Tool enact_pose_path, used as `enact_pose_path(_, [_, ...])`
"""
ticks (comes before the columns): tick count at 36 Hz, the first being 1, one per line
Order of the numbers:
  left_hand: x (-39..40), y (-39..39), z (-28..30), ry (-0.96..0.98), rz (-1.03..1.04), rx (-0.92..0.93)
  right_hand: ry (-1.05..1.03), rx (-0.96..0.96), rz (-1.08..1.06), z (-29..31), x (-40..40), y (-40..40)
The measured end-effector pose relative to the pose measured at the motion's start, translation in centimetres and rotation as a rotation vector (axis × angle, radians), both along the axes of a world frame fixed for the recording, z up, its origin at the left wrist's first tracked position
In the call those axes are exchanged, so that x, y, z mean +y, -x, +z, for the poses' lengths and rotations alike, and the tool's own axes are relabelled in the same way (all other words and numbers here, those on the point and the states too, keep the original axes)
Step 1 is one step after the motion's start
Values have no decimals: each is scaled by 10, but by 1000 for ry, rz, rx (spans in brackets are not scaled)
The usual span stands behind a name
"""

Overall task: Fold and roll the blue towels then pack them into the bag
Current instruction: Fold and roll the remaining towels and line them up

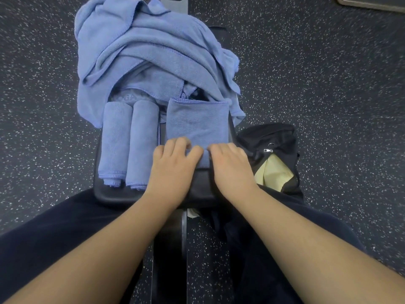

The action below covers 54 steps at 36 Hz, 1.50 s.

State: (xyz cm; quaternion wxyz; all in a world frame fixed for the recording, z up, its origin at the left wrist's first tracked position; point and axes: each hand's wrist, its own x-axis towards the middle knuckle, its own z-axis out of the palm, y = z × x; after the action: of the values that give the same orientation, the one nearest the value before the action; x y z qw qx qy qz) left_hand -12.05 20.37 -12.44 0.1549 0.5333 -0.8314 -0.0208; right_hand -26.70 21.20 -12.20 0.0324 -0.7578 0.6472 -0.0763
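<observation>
A folded blue towel [197, 121] lies flat on the black padded bench [114, 194], with its near end rolled up. My left hand [173, 163] and my right hand [230, 163] sit side by side on that rolled end, fingers curled over it. Two rolled blue towels [116, 141] [142, 143] lie lengthwise to the left of it. A heap of loose blue towels [142, 47] covers the far part of the bench. The black bag [276, 139] stands open on the floor to the right, showing a pale yellow lining [271, 174].
Dark speckled floor [328, 84] surrounds the bench. My legs in dark trousers [54, 233] straddle the bench's near end. A grey bench part [175, 5] shows at the top, and a mat edge [372, 3] lies at the top right.
</observation>
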Motion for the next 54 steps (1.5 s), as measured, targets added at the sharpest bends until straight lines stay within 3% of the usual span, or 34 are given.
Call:
enact_pose_path(9, [9,3,1,-22,21,-100,117,14,-94,-3,-2,-1])
enact_pose_path(16, [7,5,2,-42,62,-160,92,-185,-1,2,-2,-1])
enact_pose_path(25, [-3,4,-3,4,86,-168,58,-167,-4,-5,-3,3])
enact_pose_path(54, [-14,-7,-1,-138,-5,-177,-173,-67,91,5,-14,8])
